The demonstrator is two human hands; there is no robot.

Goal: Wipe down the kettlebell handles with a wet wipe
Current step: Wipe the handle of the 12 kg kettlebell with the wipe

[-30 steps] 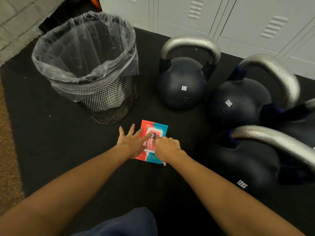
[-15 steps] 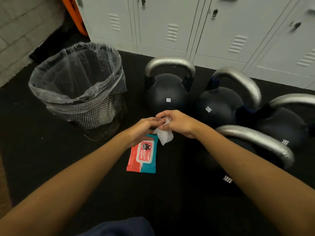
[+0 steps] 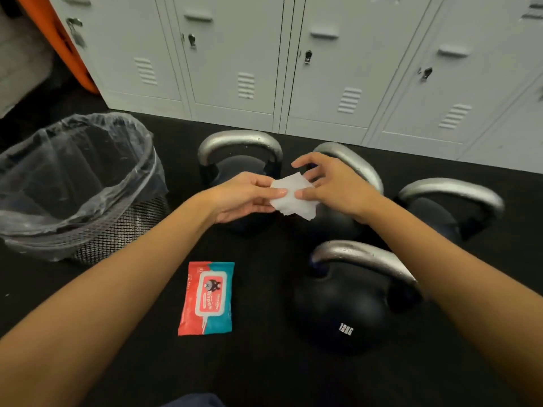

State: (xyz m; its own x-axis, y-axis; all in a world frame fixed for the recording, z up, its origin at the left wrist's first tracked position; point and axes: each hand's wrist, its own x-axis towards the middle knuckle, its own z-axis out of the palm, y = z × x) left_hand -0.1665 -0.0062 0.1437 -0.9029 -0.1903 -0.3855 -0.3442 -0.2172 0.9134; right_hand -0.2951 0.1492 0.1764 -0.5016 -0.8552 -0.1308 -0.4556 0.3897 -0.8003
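Observation:
Both hands hold a white wet wipe [image 3: 292,198] in the air above the kettlebells. My left hand [image 3: 245,196] pinches its left edge and my right hand [image 3: 329,183] pinches its right side with the fingers spread. Several dark kettlebells with silver handles stand on the black mat: a far left one [image 3: 239,145], one [image 3: 357,163] partly hidden behind my right hand, one at the right [image 3: 452,192], and a near one marked 12KG [image 3: 346,315] with its handle [image 3: 364,257]. The red and teal wipes packet [image 3: 207,298] lies flat on the mat below my hands.
A black mesh waste bin [image 3: 97,233] lined with a clear plastic bag stands at the left. Grey lockers [image 3: 293,69] run along the back wall. An orange object [image 3: 58,39] leans at the far left. Black rubber matting [image 3: 264,362] covers the floor.
The wipe came out of the packet and rose with both hands; it is now spread wider between them. The view tilted up, so the packet sits lower in frame.

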